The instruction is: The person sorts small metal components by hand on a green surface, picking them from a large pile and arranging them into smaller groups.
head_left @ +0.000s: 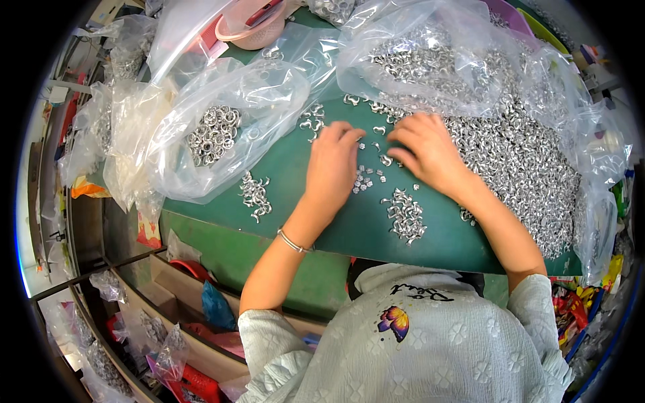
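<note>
My left hand (pixel 332 158) is over the middle of the green table, fingers curled and pressed together. Whatever may be in its fingertips is too small or hidden to make out. Across a narrow gap my right hand (pixel 427 151) has its thumb and forefinger apart, close to a curved silver metal piece (pixel 385 160). Between and below the hands lie small grey metal bits (pixel 363 180). Nearer to me is a pile of curved silver pieces (pixel 406 216), with another pile (pixel 255 196) to the left. More loose curved pieces (pixel 312 121) lie beyond my left hand.
A large heap of silver metal parts (pixel 524 174) covers the right side, partly under clear plastic (pixel 410 40). At left, an open plastic bag (pixel 269 101) holds ring-shaped metal parts (pixel 215 134). A pink basket (pixel 252 33) stands at the back. Wooden compartments (pixel 168 282) sit below the table's left edge.
</note>
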Demonstrator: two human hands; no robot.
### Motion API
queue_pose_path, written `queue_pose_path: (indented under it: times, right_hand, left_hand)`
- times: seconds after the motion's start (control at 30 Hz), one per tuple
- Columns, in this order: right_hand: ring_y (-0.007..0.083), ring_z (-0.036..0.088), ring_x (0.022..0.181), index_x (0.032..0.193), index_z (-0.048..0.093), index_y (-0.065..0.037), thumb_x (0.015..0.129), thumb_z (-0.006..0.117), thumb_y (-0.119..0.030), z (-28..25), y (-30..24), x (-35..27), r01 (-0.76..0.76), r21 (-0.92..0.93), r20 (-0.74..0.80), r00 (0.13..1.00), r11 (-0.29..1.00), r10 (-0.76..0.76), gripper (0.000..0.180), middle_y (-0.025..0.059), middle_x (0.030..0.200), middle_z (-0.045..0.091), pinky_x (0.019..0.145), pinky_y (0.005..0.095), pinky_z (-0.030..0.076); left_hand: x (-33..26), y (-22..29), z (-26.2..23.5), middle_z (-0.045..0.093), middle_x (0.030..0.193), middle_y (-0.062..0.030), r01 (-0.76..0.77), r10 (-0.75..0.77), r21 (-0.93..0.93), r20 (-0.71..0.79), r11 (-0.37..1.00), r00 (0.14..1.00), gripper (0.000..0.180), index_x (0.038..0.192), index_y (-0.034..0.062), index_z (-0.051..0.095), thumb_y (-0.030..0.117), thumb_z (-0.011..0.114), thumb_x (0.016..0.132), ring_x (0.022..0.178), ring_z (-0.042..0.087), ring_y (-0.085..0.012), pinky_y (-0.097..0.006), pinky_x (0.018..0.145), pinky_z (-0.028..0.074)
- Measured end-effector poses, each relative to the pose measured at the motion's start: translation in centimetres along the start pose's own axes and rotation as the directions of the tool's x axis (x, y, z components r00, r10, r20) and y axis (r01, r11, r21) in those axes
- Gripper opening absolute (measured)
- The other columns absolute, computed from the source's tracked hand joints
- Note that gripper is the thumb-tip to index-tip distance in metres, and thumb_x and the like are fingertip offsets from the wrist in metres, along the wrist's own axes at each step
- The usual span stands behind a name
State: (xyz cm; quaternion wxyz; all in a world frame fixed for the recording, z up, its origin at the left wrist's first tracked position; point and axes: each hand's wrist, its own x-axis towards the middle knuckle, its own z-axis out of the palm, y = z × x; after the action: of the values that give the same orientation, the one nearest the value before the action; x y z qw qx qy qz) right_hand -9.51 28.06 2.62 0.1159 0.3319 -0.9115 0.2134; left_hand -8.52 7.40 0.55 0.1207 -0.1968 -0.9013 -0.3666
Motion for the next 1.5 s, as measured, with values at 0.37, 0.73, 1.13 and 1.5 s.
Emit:
queue_pose_path:
  times: [0.37,0.73,1.13,1.5]
  right_hand:
    - [0.0327,0.059,0.089,0.083,0.061,-0.002,0.077,0.066,-0.009,-2.0,0.4,-0.4,-0.164,-0.004,0.136,0.977,0.986,0.163,0.011,0.0114,0.09,0.062,0.081,0.0431,0.045]
    - [0.0286,0.06,0.088,0.084,0.06,-0.003,0.077,0.07,-0.01,-1.0,-1.5,-2.0,-0.112,0.012,0.283,0.954,0.994,0.104,0.014,0.0111,0.085,0.061,0.077,0.0403,0.044]
    - [0.0276,0.058,0.088,0.083,0.06,-0.004,0.08,0.062,-0.005,2.6,-2.0,-1.0,-0.008,0.043,0.134,0.991,0.999,0.002,0.004,0.0101,0.082,0.059,0.08,0.0386,0.041]
    - [0.0295,0.053,0.113,0.103,0.066,-0.007,0.079,0.064,-0.004,4.3,-0.5,4.1,0.086,0.281,-0.038,0.996,0.956,-0.079,0.025,0.0079,0.118,0.06,0.094,0.0435,0.041]
  left_hand:
    - [-2.3,1.5,-0.3,0.059,0.109,-0.0089,-0.048,0.051,-0.021,0.152,0.999,0.987,0.018,0.101,0.0024,0.066,0.002,0.063,0.083,0.102,0.055,-0.0283,-0.038,0.084,0.042]
    - [-3.3,1.5,0.1,0.056,0.105,-0.0059,-0.081,0.077,0.017,0.178,0.997,0.981,0.02,0.099,0.0066,0.065,0.008,0.071,0.08,0.101,0.053,-0.0256,-0.039,0.088,0.039]
    - [-3.8,1.5,0.4,0.056,0.111,-0.0074,-0.08,0.076,0.02,0.14,0.997,0.987,0.029,0.102,0.0071,0.062,0.011,0.075,0.076,0.109,0.051,-0.0286,-0.042,0.093,0.036]
    - [-3.7,1.8,1.0,0.056,0.106,-0.0095,-0.117,0.111,0.041,0.127,0.992,0.986,0.025,0.101,0.0045,0.063,0.009,0.072,0.078,0.105,0.052,-0.0286,-0.042,0.091,0.038]
